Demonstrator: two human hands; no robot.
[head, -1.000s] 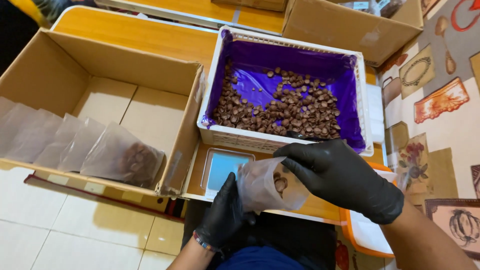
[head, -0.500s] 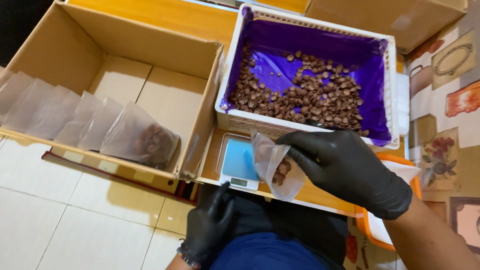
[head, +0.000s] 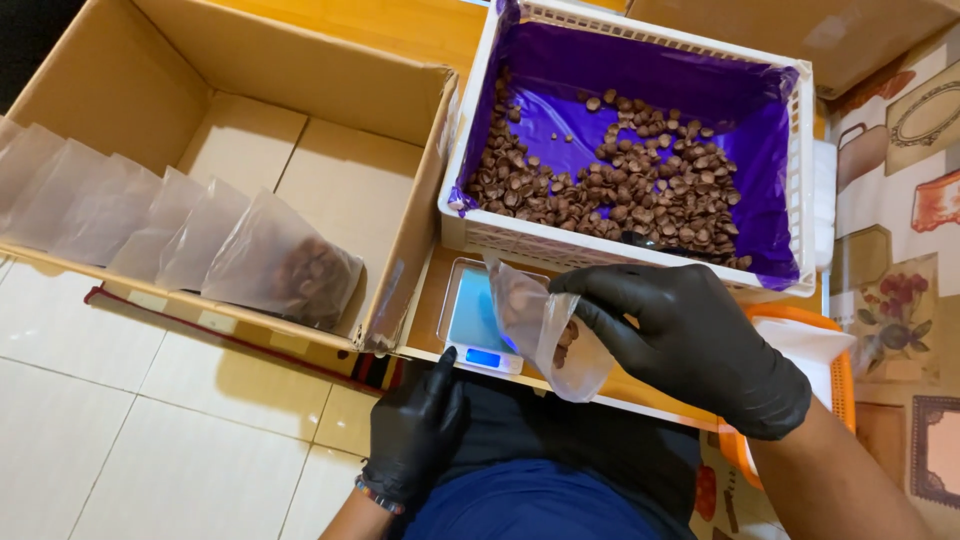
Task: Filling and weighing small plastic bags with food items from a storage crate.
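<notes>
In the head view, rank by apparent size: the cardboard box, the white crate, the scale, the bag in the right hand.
1. Cardboard box
2. White crate
3. Bag and scale: look alike, and the bag partly covers the scale, so unranked.

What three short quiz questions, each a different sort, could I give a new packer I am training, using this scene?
1. True or false: the right hand holds a clear bag over the small scale.
2. Which is the crate's liner? A green, B purple, C white.
3. Fill in: the filled bags lean inside a cardboard ____.

Key: 1 true; 2 B; 3 box.
</notes>
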